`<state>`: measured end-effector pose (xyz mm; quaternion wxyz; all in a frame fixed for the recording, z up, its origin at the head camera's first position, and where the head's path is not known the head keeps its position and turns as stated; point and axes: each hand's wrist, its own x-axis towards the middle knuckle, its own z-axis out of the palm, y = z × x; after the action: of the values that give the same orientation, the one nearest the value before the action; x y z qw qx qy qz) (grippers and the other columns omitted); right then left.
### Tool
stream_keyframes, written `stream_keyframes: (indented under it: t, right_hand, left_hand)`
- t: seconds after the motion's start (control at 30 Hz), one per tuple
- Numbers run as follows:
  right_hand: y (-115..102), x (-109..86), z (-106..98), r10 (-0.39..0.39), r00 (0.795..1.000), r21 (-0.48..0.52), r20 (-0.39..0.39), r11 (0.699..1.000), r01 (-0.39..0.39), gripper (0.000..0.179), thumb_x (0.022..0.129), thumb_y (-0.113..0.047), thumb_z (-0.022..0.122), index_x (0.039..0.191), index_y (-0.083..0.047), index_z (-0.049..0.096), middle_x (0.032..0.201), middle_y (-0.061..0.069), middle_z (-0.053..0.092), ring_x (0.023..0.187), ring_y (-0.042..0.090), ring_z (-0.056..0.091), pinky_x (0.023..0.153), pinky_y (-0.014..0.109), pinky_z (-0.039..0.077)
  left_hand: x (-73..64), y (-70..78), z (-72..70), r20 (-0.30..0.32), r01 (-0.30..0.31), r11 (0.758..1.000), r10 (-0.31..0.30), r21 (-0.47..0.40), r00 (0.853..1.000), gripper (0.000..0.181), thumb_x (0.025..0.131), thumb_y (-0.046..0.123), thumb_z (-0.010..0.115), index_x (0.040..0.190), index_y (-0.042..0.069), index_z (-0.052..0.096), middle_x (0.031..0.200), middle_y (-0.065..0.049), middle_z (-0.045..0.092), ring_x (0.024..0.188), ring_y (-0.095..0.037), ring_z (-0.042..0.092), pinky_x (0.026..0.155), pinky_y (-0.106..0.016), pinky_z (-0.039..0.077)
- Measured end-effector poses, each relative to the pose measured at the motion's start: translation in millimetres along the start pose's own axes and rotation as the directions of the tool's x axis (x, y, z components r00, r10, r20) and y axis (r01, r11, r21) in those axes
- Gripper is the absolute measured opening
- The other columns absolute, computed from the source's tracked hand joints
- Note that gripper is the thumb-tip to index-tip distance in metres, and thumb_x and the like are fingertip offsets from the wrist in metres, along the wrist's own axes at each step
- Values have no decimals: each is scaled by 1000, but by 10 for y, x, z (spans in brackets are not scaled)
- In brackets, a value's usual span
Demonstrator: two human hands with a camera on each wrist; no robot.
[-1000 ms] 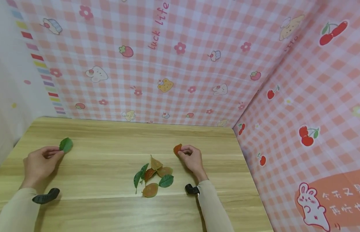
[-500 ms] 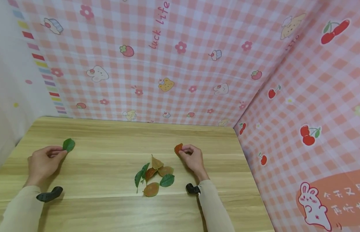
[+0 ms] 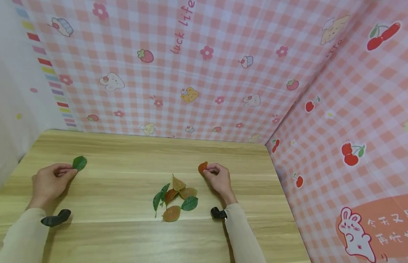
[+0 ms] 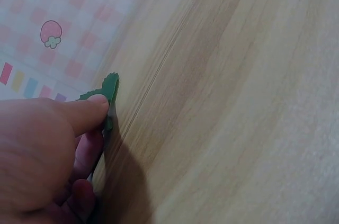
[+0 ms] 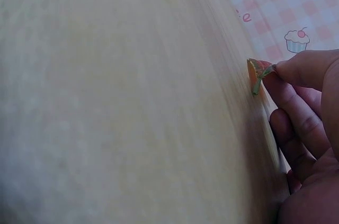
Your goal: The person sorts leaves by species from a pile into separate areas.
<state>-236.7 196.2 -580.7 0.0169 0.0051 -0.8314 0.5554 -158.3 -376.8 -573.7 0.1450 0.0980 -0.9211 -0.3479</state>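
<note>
Pinching a green leaf (image 3: pixel 79 163) between thumb and fingers, your left hand (image 3: pixel 50 182) sits at the left of the head view, low over the wooden desk (image 3: pixel 125 153); the grip is closed on that leaf, which stands out past the fingertips toward the back wall. The left wrist view shows the same leaf (image 4: pixel 107 94) edge-on under your thumb, close above the desk surface, with its shadow falling just below the hand.

Your right hand (image 3: pixel 218 179) sits right of centre in the head view, its grip closed on an orange-red leaf (image 3: pixel 202 167) held at the fingertips. From the right wrist view that leaf (image 5: pixel 255 75) is seen edge-on at the right of the frame, pinched by thumb and forefinger, very near the desk; whether it touches the wood cannot be told.

Between your hands, at lower centre of the head view, lies a small pile of leaves (image 3: pixel 175 199), green, brown and orange ones overlapping, nearer your right hand than your left.
</note>
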Motion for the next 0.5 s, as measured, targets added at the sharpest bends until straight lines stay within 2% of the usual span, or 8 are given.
stream_keyframes:
  t: [0.07, 0.2, 0.27, 0.37, 0.43, 0.5]
  right_hand:
    - [-1, -2, -2, -1, 1000, 4, 0, 1000, 1, 10, 100, -9, 84, 109, -4, 82, 106, 17, 84, 89, 7, 70, 84, 21, 54]
    - [-10, -5, -3, 4, 1000, 14, 3, 1000, -4, 11, 101, -10, 84, 110, -4, 82, 106, 18, 84, 89, 8, 70, 83, 21, 54]
    - [-12, -3, -1, 8, 1000, 15, 2, 1000, -8, 11, 101, -10, 84, 110, -4, 82, 107, 17, 84, 89, 7, 70, 83, 21, 55]
    - [-13, 0, 1, 15, 1000, 14, -1, 1000, -15, 11, 101, -11, 85, 110, -5, 82, 107, 17, 84, 90, 8, 70, 84, 21, 55]
    - [-8, 1, 1, 15, 1000, 17, -1, 1000, -15, 11, 101, -11, 85, 110, -5, 82, 108, 17, 84, 91, 7, 70, 84, 21, 55]
    - [-4, -2, -3, 16, 1000, 24, 1, 1000, -16, 11, 101, -11, 85, 110, -5, 82, 108, 17, 84, 92, 8, 70, 84, 21, 55]
  left_hand:
    - [0, 4, 0, 7, 7, 1000, -7, -3, 1000, 33, 107, 23, 80, 122, -7, 79, 84, 38, 62, 72, 30, 45, 68, -8, 41]
    - [-11, 17, 1, 13, 27, 1000, -27, 1, 1000, 34, 107, 22, 80, 124, -8, 78, 85, 16, 78, 72, 30, 45, 67, -7, 41]
    - [-15, 23, -1, 13, 31, 1000, -31, 3, 999, 34, 107, 22, 80, 124, -8, 78, 86, 15, 78, 72, 30, 44, 67, -6, 41]
    - [-15, 32, -5, 14, 29, 1000, -29, -3, 999, 34, 107, 22, 80, 124, -8, 78, 85, 25, 73, 73, 31, 45, 67, -6, 41]
    - [-14, 33, -9, 20, 31, 999, -31, -10, 999, 35, 107, 22, 79, 124, -8, 78, 85, 27, 71, 73, 30, 46, 67, -4, 42]
    - [-16, 33, -15, 28, 35, 999, -34, -14, 999, 36, 107, 24, 79, 124, -7, 78, 86, 18, 76, 73, 29, 46, 66, -5, 42]
